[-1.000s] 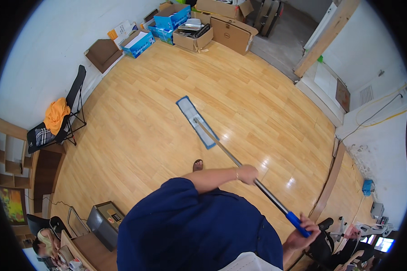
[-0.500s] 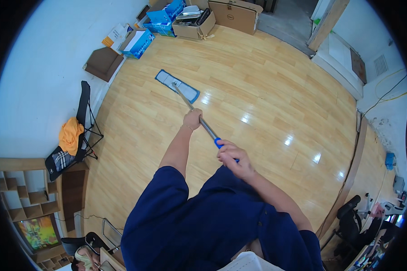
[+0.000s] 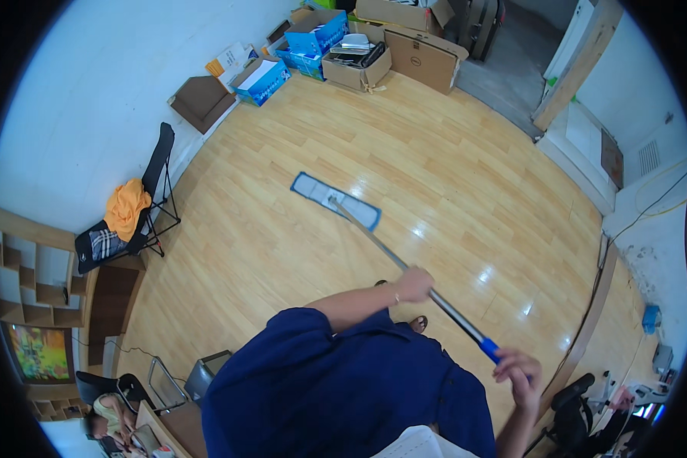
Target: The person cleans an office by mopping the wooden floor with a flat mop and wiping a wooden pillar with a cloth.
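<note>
Flat mop (image 3: 334, 200) out on the wood floor (image 3: 466, 175), mid-stroke.
Its pad lies flat, well short of the cardboard boxes (image 3: 389, 57) by the far wall, pole (image 3: 404, 267) slanting back to me. My left hand (image 3: 414, 284) has its grip closed round the pole's middle; my right hand (image 3: 520, 375) is curled about the blue end, just behind it. I judge this a sweeping pass; next calls for keeping the pad flat while steering toward the folding chair (image 3: 141, 206).
</note>
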Action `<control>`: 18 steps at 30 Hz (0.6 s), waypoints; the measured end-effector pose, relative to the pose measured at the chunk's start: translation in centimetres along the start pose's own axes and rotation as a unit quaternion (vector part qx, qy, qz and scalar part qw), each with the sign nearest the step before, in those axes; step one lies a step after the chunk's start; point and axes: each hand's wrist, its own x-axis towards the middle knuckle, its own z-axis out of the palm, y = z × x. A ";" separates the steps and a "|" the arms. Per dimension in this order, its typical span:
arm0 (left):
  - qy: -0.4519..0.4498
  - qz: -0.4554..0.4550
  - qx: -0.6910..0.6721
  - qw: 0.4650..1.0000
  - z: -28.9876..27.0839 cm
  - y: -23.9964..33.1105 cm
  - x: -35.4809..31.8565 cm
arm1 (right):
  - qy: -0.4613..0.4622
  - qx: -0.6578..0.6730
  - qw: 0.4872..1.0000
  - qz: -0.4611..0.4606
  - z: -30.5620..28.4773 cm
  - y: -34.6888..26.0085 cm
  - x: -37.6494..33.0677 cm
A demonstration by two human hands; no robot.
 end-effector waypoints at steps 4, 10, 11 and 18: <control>-0.181 0.140 -0.075 0.971 5.3 8.9 0.4 | -0.049 -0.123 0.934 0.332 -5.2 -7.2 -9.0; -0.277 0.180 -0.104 0.938 5.2 13.1 1.2 | -0.071 -0.228 0.890 0.387 -6.1 -5.0 -13.5; -0.281 0.173 -0.101 0.939 4.9 12.7 1.4 | -0.071 -0.227 0.896 0.375 -5.9 -4.1 -13.3; -0.332 0.058 -0.017 0.941 1.4 2.6 0.5 | -0.101 -0.306 0.900 0.295 0.2 0.9 -4.1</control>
